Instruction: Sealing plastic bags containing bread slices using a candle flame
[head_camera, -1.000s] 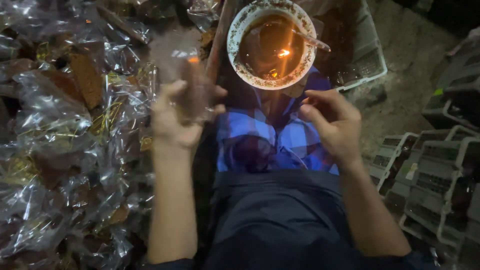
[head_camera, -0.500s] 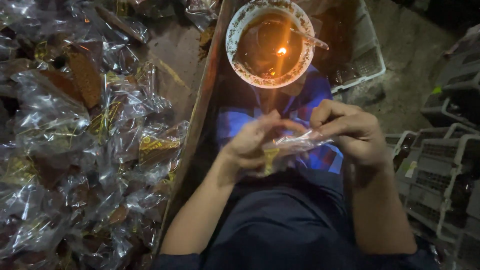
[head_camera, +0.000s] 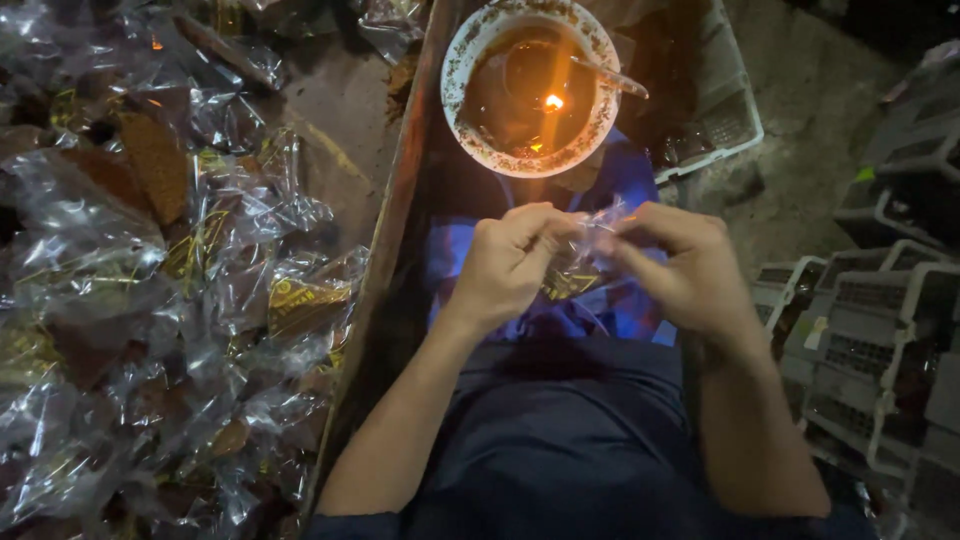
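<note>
My left hand (head_camera: 512, 260) and my right hand (head_camera: 680, 265) are close together over my lap, both pinching one small clear plastic packet (head_camera: 580, 255) with a brown piece and a yellow label inside. The packet's top edge is held between the fingertips of both hands. Just beyond them stands a round white bowl (head_camera: 470, 120) with a small flame (head_camera: 552, 102) burning in dark liquid, and a thin metal stick (head_camera: 610, 78) rests across its rim.
A wooden tray (head_camera: 395, 200) on the left holds several clear packets (head_camera: 200, 290) of brown pieces. Grey plastic crates (head_camera: 880, 340) stack at the right, and a white crate (head_camera: 735, 110) sits behind the bowl. A blue checked cloth (head_camera: 620, 310) lies under my hands.
My left hand has come off the tray with a packet and met my right hand over my lap. Both hands have then lifted the packet a little toward the bowl.
</note>
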